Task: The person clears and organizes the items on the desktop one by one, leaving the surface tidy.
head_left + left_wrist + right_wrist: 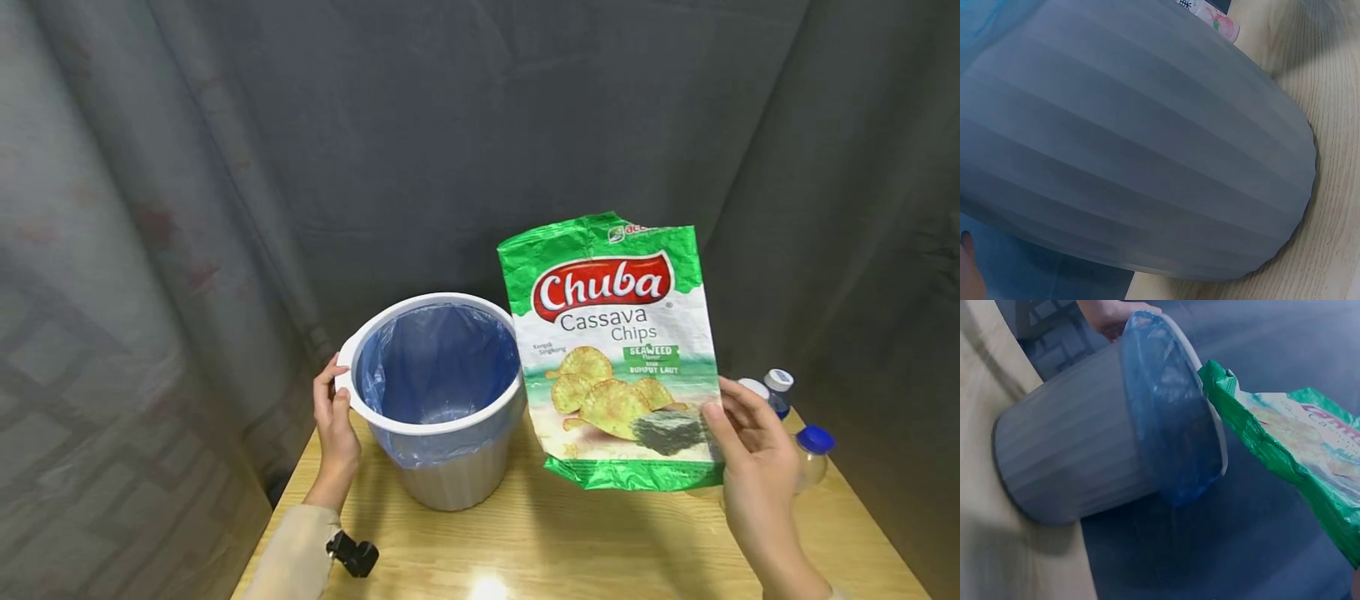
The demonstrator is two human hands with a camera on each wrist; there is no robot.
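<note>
Near right, the right hand pinches the lower corner of an upright Chuba cassava chips bag above the wooden surface. Farther left, the left hand grips the rim of the grey wastebasket, lined in blue.

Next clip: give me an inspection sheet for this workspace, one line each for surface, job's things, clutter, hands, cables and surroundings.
Surface: light wooden table, bare grain in front.
Job's things: grey bin with white rim and blue liner, standing on the table; green Chuba cassava chips bag held upright beside it.
Clutter: capped bottles at the right edge, behind the bag.
Hands: left hand grips the bin's rim; right hand pinches the bag's lower corner.
Cables: nothing seen; a black clip-like piece sits at the left sleeve.
Surroundings: dark grey curtain all round.
</note>
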